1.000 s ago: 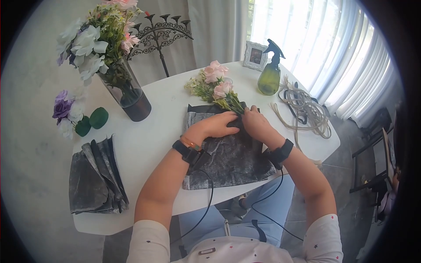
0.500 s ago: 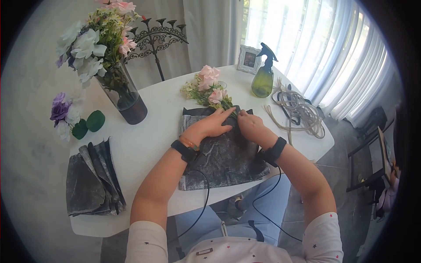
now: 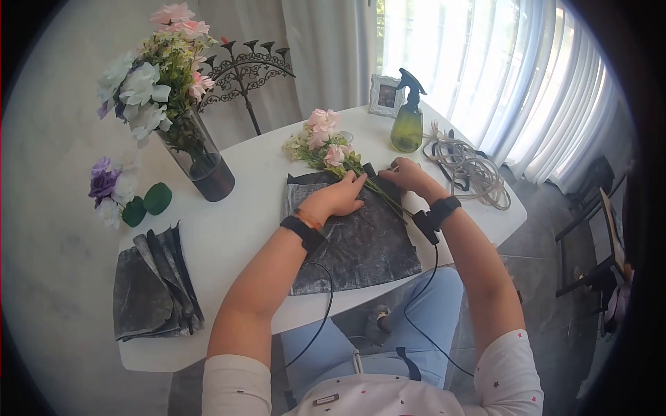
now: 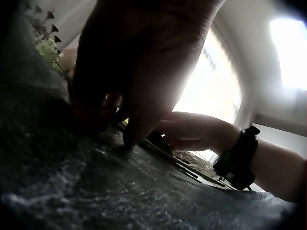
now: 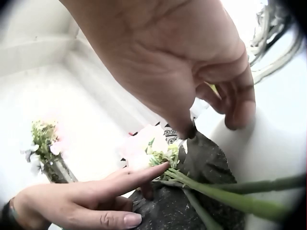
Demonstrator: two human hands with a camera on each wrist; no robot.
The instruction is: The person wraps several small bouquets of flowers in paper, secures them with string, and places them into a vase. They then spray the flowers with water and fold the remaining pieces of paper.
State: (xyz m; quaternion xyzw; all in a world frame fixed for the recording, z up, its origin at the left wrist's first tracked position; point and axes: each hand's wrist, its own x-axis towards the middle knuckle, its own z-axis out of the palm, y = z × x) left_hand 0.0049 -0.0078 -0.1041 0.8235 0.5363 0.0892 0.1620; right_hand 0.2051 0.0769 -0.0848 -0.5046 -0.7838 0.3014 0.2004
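A bunch of artificial flowers, pink and cream, lies with its heads beyond the far edge of a dark grey sheet of wrapping paper. Green stems run diagonally over the sheet towards its right side. My left hand rests on the paper with fingers extended, its index fingertip over the stems near the blooms. To the right of the stems, my right hand is at the sheet's far right corner. In the right wrist view its thumb meets the raised corner, and the other fingers bend beyond it.
Folded dark sheets lie at the table's left, near loose purple and white flowers. A tall vase of flowers stands behind them. Towards the back right are a green spray bottle, a photo frame and coiled cord.
My right hand has moved off the stems to the right, onto the paper's corner. More stems now show across the sheet. My left hand stays near the flowers.
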